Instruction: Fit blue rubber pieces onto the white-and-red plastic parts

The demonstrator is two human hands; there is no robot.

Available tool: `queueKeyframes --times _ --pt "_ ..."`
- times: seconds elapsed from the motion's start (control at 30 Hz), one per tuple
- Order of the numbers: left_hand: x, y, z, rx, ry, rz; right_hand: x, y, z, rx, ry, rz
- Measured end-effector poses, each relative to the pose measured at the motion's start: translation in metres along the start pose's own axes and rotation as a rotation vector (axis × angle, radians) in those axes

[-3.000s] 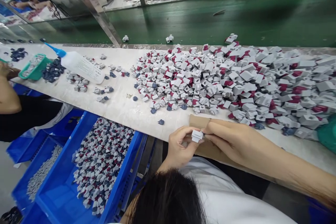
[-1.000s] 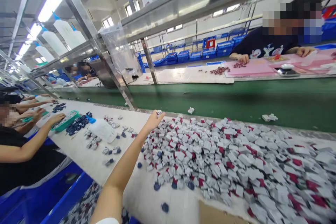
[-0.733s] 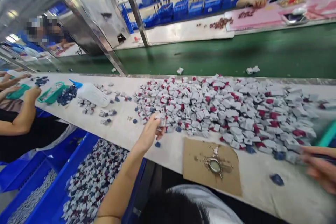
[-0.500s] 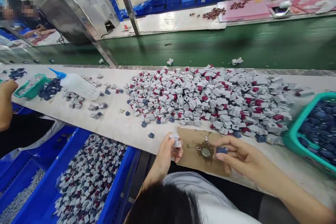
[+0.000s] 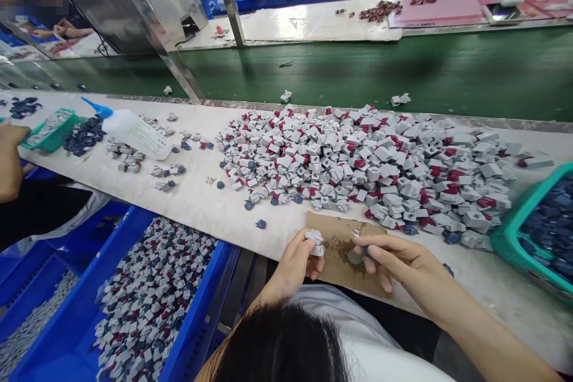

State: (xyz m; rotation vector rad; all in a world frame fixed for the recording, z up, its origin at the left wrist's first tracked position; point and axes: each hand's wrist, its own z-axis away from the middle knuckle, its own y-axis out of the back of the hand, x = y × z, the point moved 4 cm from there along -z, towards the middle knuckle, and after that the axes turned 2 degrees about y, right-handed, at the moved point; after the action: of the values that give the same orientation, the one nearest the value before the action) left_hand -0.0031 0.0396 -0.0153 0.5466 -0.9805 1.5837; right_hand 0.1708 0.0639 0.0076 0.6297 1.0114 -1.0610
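As we looked on, the left hand (image 5: 290, 268) closed around a white plastic block (image 5: 315, 242) above a cardboard sheet (image 5: 333, 274), while the right hand (image 5: 396, 261) pinched a small navy piece (image 5: 364, 252) over a brownish smear (image 5: 344, 248).

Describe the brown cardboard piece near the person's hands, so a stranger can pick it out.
Find the long white belt, with a blue crate of grey-and-red parts beside it. Right of the crate, at the belt's near edge, lies a flat brown cardboard piece, under the left hand and right hand. Unlike the loose parts around it, it carries amber smears around a round shiny disc.
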Motion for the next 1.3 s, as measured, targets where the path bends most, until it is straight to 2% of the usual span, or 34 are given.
queueKeyframes --times 0.13,0.3,0.43,0.6,0.73,0.83,0.97,1.03,1.17,1.23,1.3 --pt "0.0 -0.004 0.0 -0.055 0.017 -0.005 0.002 0.003 0.0 0.107 -0.028 -0.07" --pt "0.002 -0.003 0.001 -0.05 0.02 -0.016 -0.002 -0.006 0.004 0.095 -0.091 -0.168" --pt "0.0 0.001 0.0 -0.044 -0.009 0.0 0.003 -0.005 0.006 0.039 -0.045 -0.014" --pt "0.004 0.005 0.0 -0.009 -0.024 0.011 0.016 0.006 0.008 0.065 0.041 0.198" --pt "0.005 0.007 0.0 0.018 -0.015 0.009 0.014 0.009 0.009 0.076 0.056 0.264" --pt "0.003 0.007 -0.001 0.023 -0.014 0.01 0.009 0.006 0.011 0.119 -0.004 0.163" --pt "0.0 0.005 -0.001 0.028 0.001 0.027 0.008 -0.006 0.016 0.155 -0.182 -0.194" --pt "0.001 0.004 -0.001 0.034 0.004 0.035 0.007 -0.01 0.017 0.158 -0.219 -0.268" --pt "0.009 0.007 -0.002 0.04 -0.055 0.044 0.006 -0.007 0.015 0.052 -0.18 -0.118" --pt "0.014 0.01 -0.002 0.04 -0.087 0.059 0.008 -0.002 0.014 0.0 -0.163 0.041" --pt "0.018 0.01 -0.002 0.034 -0.114 0.07 0.004 0.001 0.013 -0.012 -0.074 0.21"
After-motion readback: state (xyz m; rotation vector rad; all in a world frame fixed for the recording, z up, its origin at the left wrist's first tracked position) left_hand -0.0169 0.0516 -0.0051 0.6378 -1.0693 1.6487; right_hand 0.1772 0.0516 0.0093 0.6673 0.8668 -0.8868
